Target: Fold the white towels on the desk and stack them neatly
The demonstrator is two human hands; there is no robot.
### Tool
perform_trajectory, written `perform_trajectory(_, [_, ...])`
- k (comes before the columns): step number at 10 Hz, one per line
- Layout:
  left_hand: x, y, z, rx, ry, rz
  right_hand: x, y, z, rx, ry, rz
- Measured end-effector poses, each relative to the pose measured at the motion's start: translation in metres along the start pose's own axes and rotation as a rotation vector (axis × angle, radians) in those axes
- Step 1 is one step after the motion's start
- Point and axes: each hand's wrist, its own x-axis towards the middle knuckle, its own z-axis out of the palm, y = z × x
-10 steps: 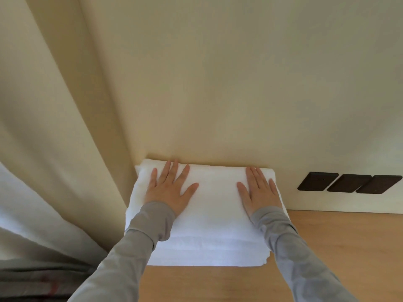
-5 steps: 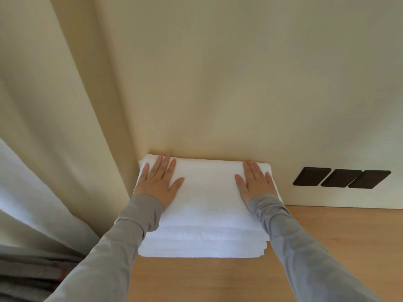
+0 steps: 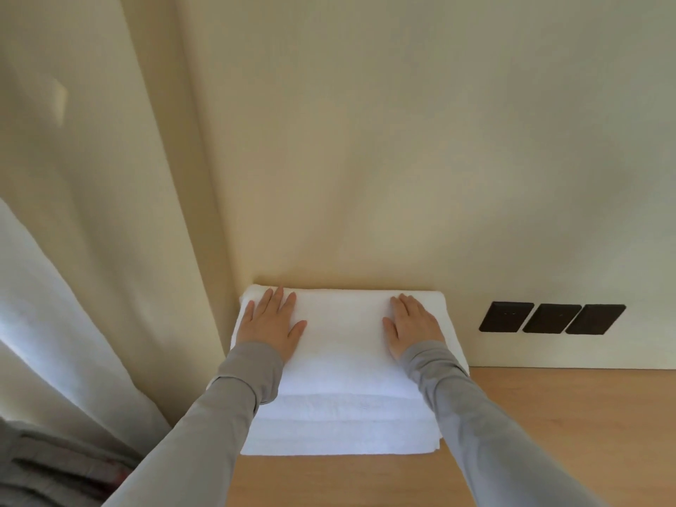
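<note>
A stack of folded white towels (image 3: 344, 378) sits on the wooden desk (image 3: 570, 415), pushed back against the cream wall in the left corner. Several layers show at its front edge. My left hand (image 3: 270, 323) lies flat on the top towel near its left side, fingers straight and pointing at the wall. My right hand (image 3: 411, 325) rests flat on the top towel near its right side, fingers straight too. Both arms wear grey sleeves.
Three dark wall plates (image 3: 550, 318) sit low on the wall to the right of the stack. A cream curtain (image 3: 91, 250) hangs at the left, beside the towels. Dark grey fabric (image 3: 55, 466) lies at the lower left.
Both hands have stayed flat on the top towel, sliding slightly toward the wall. The left hand moved a little outward to the left. The stack has not visibly shifted.
</note>
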Motion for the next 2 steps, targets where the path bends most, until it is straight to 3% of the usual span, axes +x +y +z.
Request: perform_trajectory(2, [-0.009,0.016,-0.037,0.050,-0.099,0.014,-0.004,-0.006,-0.035,0.003,-0.031,-0.062])
